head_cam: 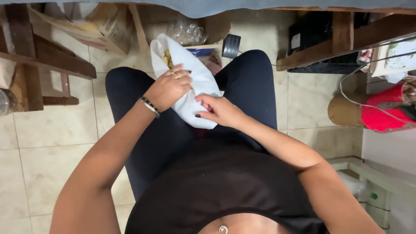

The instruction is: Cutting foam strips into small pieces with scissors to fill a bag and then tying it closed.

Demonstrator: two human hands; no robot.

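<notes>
- White soft cloth bundle [190, 82], folded over itself into a long pouch, lies on the person's lap between the dark-trousered thighs [251, 86], far end pointing away from the body.
- Far end of the bundle gapes; something yellowish [167, 58] shows inside, too small to identify.
- Left hand [169, 88] sits on top of the cloth, fingers curled and pressing the upper fold down; ring on one finger, beaded bracelet [150, 106] at the wrist.
- Right hand [219, 110] pinches the near side edge of the cloth between thumb and fingertips, dark nail polish visible.
- Judgement: to do the fold well, keep the left hand firm as the anchor, pull the pinched edge taut and flat, keep the open end tilted up so the contents stay in.
- Cloth looks thin, limp, lightly creased, clean.
- Around: pale tiled floor [56, 130], wooden frame [30, 56] on the left, cardboard box [108, 26] ahead, red roll [385, 108] on the right.
</notes>
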